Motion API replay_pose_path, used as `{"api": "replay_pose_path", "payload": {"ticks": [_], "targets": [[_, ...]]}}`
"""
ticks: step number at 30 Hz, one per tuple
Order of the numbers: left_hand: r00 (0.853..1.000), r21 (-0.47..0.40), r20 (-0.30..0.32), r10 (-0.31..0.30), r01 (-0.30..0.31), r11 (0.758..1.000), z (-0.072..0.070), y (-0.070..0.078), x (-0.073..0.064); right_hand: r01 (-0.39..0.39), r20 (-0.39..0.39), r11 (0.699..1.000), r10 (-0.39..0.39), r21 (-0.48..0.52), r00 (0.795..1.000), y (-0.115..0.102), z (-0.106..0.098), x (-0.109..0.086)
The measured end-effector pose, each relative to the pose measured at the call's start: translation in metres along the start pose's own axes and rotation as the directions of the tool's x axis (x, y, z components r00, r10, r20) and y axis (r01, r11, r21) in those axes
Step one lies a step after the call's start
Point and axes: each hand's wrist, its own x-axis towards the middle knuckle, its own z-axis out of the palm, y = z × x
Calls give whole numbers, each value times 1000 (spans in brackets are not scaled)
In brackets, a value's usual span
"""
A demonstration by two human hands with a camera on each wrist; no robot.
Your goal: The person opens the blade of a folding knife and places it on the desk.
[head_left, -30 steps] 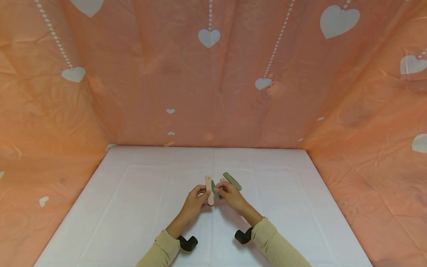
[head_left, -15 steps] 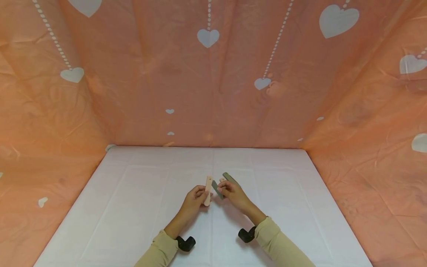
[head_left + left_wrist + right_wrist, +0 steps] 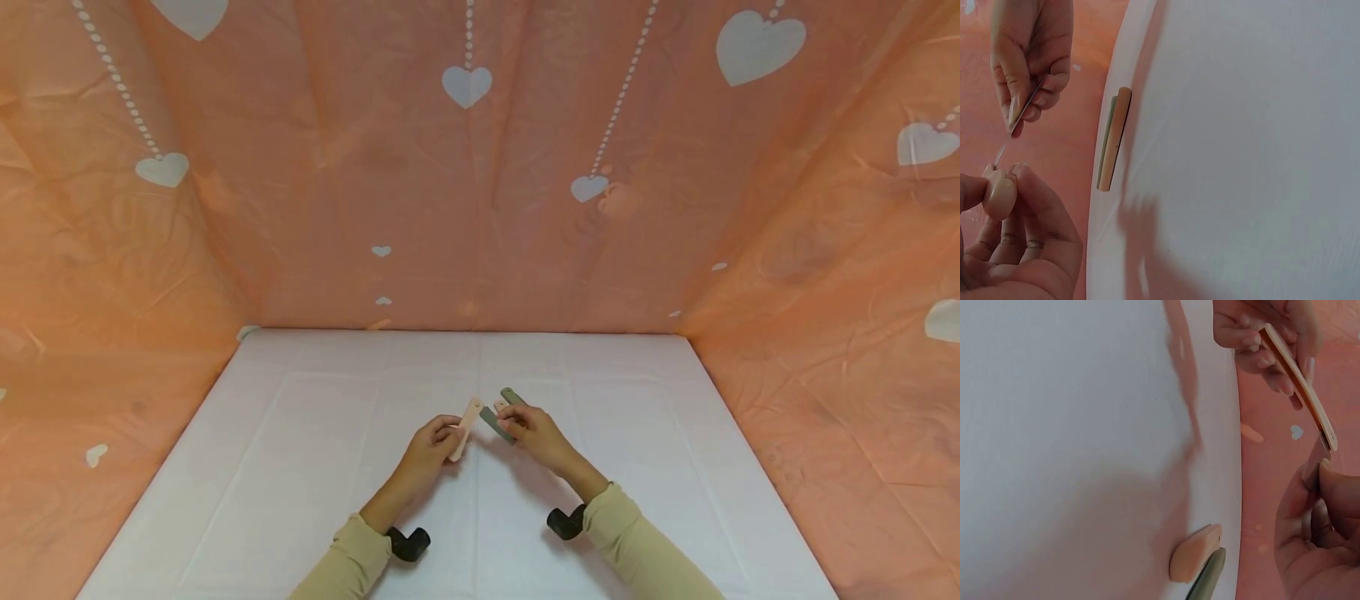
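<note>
A folding knife with a peach handle (image 3: 467,429) and a dark grey-green blade (image 3: 496,423) is held between both hands above the white table. My left hand (image 3: 429,446) grips the handle, its fingers curled round it. My right hand (image 3: 543,437) pinches the blade between thumb and fingers. The handle and blade spread apart in a wide angle from the pivot end. In the right wrist view the handle (image 3: 1300,384) shows its slot, with the blade (image 3: 1315,469) coming out at its end.
Behind the right hand, a green handle-shaped piece (image 3: 512,396) lies on the white table (image 3: 337,500) beside a peach one (image 3: 1116,140). An orange curtain (image 3: 480,208) with white hearts stands around the back and sides. Black curved wrist mounts (image 3: 409,544) hang below the wrists.
The hands have moved apart a little, the left to the left and the right to the right. The handle has tilted, and the angle between it and the blade has widened.
</note>
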Motion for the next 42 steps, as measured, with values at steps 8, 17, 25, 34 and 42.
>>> {"api": "replay_pose_path", "payload": {"ticks": [8, 17, 25, 34, 42], "targets": [[1000, 70, 13, 25, -26, 997, -10, 2, 3, 57, 16, 993, -55, -104, 998, -1, -11, -1], [997, 117, 71, 18, -26, 993, -12, 34, -8, 94, 66, 970, -81, -226, 995, -2, -21, -3], [991, 173, 130, 24, -46, 984, -20, 26, -3, 144, 110, 955, -119, -258, 987, 1, -26, -5], [976, 254, 217, 6, -62, 965, -32, 12, 4, 145, 166, 952, -102, -269, 981, 3, -31, -5], [955, 342, 294, -35, -71, 937, -38, 14, 7, 164, 245, 954, -101, -252, 964, 6, -34, -6]]}}
